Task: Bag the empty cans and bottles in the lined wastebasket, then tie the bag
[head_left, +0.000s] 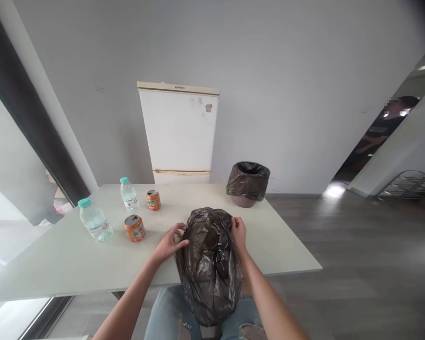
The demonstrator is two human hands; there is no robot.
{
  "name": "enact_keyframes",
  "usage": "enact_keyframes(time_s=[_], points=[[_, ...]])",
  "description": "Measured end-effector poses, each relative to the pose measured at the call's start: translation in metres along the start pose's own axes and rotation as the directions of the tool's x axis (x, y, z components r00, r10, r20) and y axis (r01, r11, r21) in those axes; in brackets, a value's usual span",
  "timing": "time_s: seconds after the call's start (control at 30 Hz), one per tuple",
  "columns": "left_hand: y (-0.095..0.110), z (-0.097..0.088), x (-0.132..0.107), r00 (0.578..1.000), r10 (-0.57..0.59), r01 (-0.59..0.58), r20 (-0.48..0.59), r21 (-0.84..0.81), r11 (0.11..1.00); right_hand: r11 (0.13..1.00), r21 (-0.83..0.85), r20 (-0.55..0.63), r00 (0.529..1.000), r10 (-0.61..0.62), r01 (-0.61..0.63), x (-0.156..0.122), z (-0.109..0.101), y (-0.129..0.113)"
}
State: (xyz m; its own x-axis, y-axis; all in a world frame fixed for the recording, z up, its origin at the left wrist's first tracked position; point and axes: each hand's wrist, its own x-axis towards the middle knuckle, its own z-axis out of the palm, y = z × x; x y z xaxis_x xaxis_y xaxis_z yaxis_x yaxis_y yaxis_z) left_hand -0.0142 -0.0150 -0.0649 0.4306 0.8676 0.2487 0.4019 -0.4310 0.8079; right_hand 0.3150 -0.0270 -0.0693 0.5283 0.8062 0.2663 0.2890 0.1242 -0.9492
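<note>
A black plastic garbage bag (210, 269) bulges in front of me, partly over the table's near edge and above my lap. Whether a bin is inside it is hidden. My right hand (238, 231) pinches the bag's upper right edge. At the upper left side, my left hand (172, 242) touches the bag with thumb and fingers apart. Nearest to that hand stands an orange drink can (134, 228), with a second orange can (153, 200) farther back. Two clear plastic bottles with teal caps, a nearer bottle (95, 221) and a farther bottle (129, 196), stand to the left.
A bin lined with a black bag (248, 182) stands at the back right of the white table (279, 245). Behind the table are a white refrigerator (180, 132) and a grey wall. Another person (382, 127) is in the doorway at far right, near a metal rack (403, 184).
</note>
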Motion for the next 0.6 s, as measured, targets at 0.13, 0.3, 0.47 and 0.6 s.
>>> enact_keyframes(time_s=[0.13,0.3,0.47,0.6], points=[[-0.006,0.007,0.001,0.994,0.104,-0.107,0.024,0.261,0.959,0.991,0.067,0.290,0.948,-0.129,0.114,-0.004,0.005,-0.003],[-0.026,0.011,0.004,0.938,0.052,0.093,-0.343,0.392,0.915,0.985,0.022,0.330,0.929,-0.167,0.169,-0.001,0.003,0.004],[-0.024,0.005,0.000,0.830,0.033,0.212,-0.556,0.369,0.905,0.997,-0.008,0.069,0.995,-0.078,0.079,0.020,-0.023,0.020],[-0.004,0.002,-0.004,0.955,0.176,-0.092,-0.239,0.327,0.940,0.994,-0.023,0.135,0.986,-0.100,0.104,0.020,-0.035,0.023]])
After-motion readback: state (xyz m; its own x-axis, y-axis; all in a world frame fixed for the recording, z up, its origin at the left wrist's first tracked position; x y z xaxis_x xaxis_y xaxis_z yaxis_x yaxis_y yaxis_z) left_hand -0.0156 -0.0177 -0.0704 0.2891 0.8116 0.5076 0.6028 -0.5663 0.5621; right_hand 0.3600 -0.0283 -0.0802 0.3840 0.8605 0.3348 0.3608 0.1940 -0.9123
